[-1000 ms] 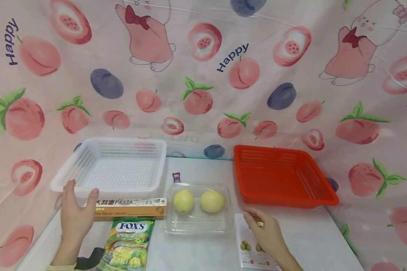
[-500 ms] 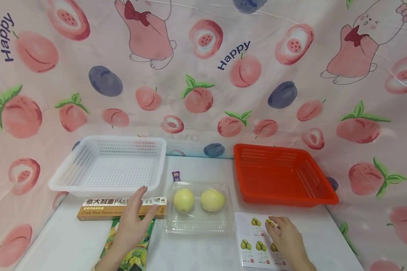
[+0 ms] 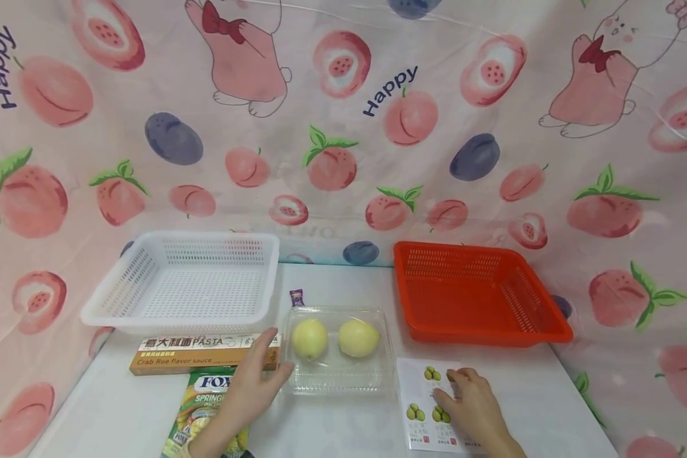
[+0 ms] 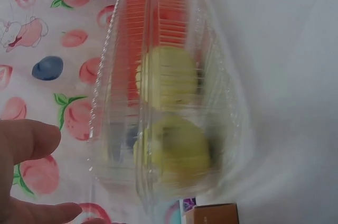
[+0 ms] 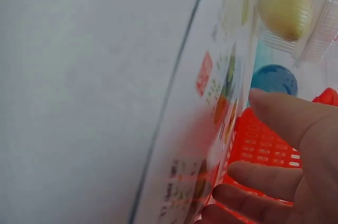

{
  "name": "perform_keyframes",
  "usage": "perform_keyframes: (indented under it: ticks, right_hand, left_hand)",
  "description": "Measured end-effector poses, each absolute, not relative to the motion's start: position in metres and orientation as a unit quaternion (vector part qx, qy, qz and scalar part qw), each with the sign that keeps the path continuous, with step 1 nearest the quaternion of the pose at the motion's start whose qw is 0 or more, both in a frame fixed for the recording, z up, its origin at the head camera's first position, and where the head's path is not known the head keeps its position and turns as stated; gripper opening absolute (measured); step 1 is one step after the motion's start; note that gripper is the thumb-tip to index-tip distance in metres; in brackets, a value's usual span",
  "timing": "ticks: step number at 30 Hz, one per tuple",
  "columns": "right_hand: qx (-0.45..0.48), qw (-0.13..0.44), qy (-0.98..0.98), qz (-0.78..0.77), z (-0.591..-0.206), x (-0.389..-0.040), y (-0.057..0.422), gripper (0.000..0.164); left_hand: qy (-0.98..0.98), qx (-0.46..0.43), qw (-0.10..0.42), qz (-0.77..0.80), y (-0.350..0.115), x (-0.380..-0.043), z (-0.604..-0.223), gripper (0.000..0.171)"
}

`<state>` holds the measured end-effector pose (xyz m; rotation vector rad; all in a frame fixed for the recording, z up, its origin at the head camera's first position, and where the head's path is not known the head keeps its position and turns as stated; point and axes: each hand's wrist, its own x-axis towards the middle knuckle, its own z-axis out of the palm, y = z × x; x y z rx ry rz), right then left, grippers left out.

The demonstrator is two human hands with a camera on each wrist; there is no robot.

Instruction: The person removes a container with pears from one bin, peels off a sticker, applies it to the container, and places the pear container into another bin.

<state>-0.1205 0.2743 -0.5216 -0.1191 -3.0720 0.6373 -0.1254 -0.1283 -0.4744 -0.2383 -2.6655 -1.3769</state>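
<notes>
A clear plastic clamshell box (image 3: pixel 343 380) with two yellow-green round fruits (image 3: pixel 310 340) inside stands mid-table. My left hand (image 3: pixel 250 389) hovers at the box's left side, thumb and fingers spread and nothing held. It overlaps the green FOX'S candy bag (image 3: pixel 197 407) and the end of the pasta box (image 3: pixel 166 356) in the head view. My right hand (image 3: pixel 476 407) is over a white printed sheet (image 3: pixel 415 388) with small fruit pictures; its fingers are loosely bent, fingertips close over the sheet. In the right wrist view the fingers (image 5: pixel 264 182) are apart with nothing between them.
A white perforated basket (image 3: pixel 263 280) stands at the back left, a red one (image 3: pixel 403 299) at the back right. Behind the clamshell lies a small purple wrapped candy (image 3: pixel 296 297). A peach-patterned curtain (image 3: pixel 343 235) closes off the back and sides.
My left hand has moved right, from beside the white basket across the candy bag to the clamshell. My right hand shifted right, then slightly back left, over the sheet.
</notes>
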Motion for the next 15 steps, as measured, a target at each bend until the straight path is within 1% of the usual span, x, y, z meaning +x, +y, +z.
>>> perform_keyframes:
  ticks: [6, 11, 15]
  right_hand:
    - [-0.031, -0.003, -0.984, 0.178, -0.525, -0.123, 0.272, 0.068]
    - [-0.023, -0.005, -0.985, 0.173, -0.529, -0.124, 0.272, 0.068]
    - [-0.032, -0.026, -0.984, 0.173, -0.529, -0.127, 0.271, 0.068]
  left_hand:
    - [-0.881, -0.071, 0.054, -0.464, -0.122, -0.127, -0.483, 0.071]
    - [-0.887, -0.075, 0.063, -0.450, -0.119, -0.126, -0.487, 0.071]
    - [-0.886, -0.081, 0.071, -0.450, -0.118, -0.125, -0.487, 0.070]
